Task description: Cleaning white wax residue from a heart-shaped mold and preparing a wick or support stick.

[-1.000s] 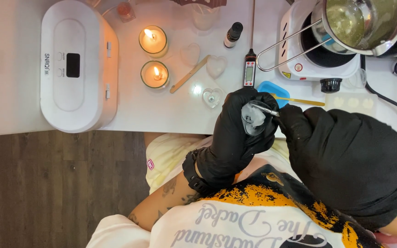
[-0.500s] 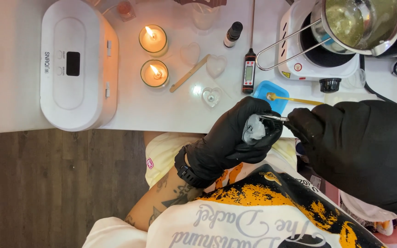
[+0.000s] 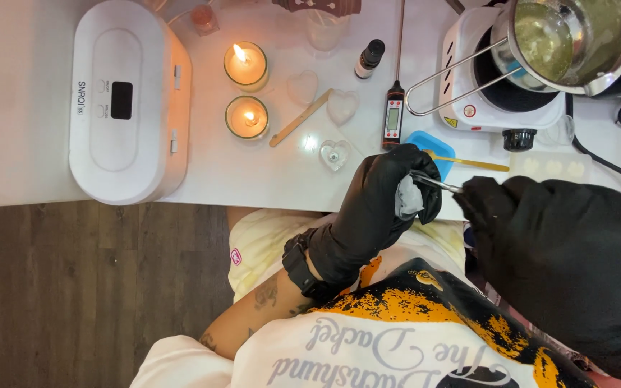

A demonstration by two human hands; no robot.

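While the left hand [image 3: 379, 208] curled round a clear heart-shaped mould [image 3: 409, 197] above the lap, the right hand [image 3: 540, 244] pinched metal tweezers [image 3: 436, 182], tips touching the mould. White table [image 3: 267, 176] over wood floor [image 3: 88, 287]; both hands black-gloved, close together.

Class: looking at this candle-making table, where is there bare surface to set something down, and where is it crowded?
Bare: the near table edge between the white machine and the left hand. Crowded: around the lit candles, heart moulds, thermometer and hot plate.
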